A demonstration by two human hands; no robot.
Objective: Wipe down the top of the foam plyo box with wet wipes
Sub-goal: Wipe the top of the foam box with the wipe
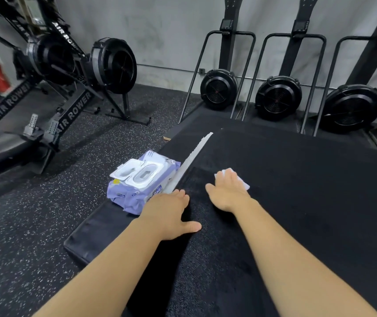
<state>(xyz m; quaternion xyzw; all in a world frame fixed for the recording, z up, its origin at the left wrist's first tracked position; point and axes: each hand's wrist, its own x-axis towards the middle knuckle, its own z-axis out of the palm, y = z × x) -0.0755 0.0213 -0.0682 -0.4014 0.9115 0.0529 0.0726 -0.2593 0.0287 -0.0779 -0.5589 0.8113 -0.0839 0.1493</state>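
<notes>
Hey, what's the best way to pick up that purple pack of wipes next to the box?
Grip the wipes pack across its soft lilac body, nearer you than the rigid white dispenser, coming from above with the left hand, which is nearest. The lid lies flipped open, so avoid lifting by it.

One black foam plyo box [308,202] bears one white wet wipe [244,183] and two bare hands: left hand [169,211], right hand [226,193]. Left of the box are one lilac plastic wipes pack [135,191] and two black air rowers [77,106]. Behind the box stand three black round-fanned ski machines [278,97].
</notes>
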